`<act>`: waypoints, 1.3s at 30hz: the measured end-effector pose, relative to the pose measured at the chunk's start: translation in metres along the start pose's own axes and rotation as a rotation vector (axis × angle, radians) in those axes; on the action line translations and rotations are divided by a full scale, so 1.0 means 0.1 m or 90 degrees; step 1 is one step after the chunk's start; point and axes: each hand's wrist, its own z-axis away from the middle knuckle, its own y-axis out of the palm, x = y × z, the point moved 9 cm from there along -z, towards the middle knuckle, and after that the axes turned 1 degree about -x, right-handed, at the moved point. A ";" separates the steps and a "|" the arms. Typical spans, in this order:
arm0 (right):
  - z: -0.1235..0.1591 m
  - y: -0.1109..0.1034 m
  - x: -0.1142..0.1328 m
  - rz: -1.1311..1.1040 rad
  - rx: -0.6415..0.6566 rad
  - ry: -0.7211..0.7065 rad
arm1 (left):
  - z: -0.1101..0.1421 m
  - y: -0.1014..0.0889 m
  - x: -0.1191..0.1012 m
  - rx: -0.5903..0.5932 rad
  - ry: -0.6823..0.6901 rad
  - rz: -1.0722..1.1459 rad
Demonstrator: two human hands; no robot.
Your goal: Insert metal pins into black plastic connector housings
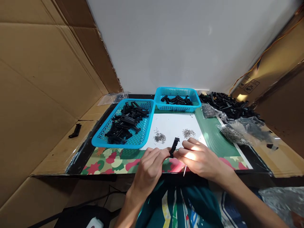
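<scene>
Between the fingers of my left hand (152, 164) is a black plastic part (175, 146), tilted upward above the front edge of the table. My right hand (198, 158) is closed beside it, with fingertips against the part's lower end. A thin, light-coloured rod (184, 171) sticks out below the right hand, its upper end hidden in the grip. Just beyond my hands, a white sheet (173, 122) bears a left pile of tiny metal wire pieces (160, 137) and a right pile of similar pieces (188, 133).
A large blue basket (95, 139) of black parts stands left; a smaller blue basket (178, 108) of them stands behind. On the right lie a black heap (230, 106) and plastic bags of metal pieces (231, 134). One black part (75, 130) rests on cardboard at left.
</scene>
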 end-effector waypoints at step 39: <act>0.09 0.04 -0.63 -0.271 -0.022 0.196 | 0.11 0.44 0.45 -0.053 -0.486 0.583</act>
